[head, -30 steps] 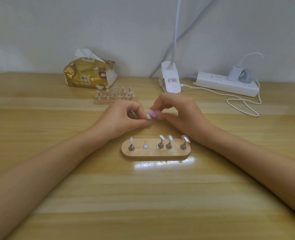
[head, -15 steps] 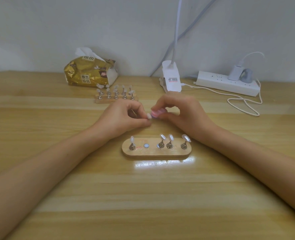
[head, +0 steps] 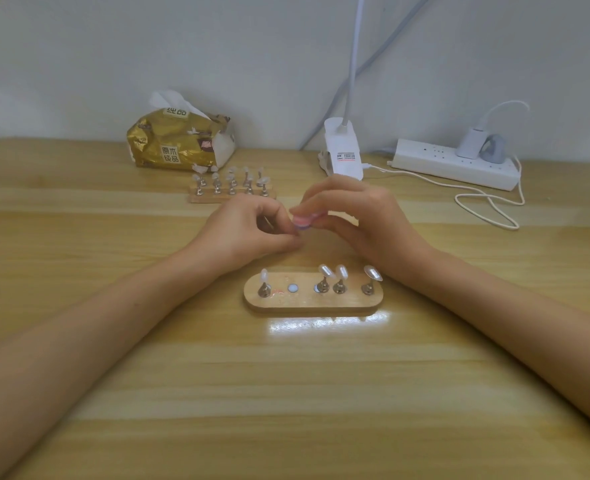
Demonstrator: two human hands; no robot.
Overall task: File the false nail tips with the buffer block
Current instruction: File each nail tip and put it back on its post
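My right hand (head: 363, 220) pinches a small pink buffer block (head: 303, 221) between thumb and fingers. My left hand (head: 248, 233) meets it from the left, fingers curled and pinched around a nail-tip holder that is almost wholly hidden. Both hands hover above the table just behind an oval wooden stand (head: 312, 299). That stand carries several metal pegs with clear false nail tips (head: 331, 271) and one bare white magnet spot (head: 292, 288).
A second wooden stand (head: 231, 195) with several nail tips sits behind my hands. A gold tissue pack (head: 179, 142) lies at the back left. A white clip lamp base (head: 342, 154), a power strip (head: 453, 164) and a looped white cable (head: 487, 206) are at the back right.
The buffer block has shifted left, toward my left fingertips, and risen a little. My hands stay close together.
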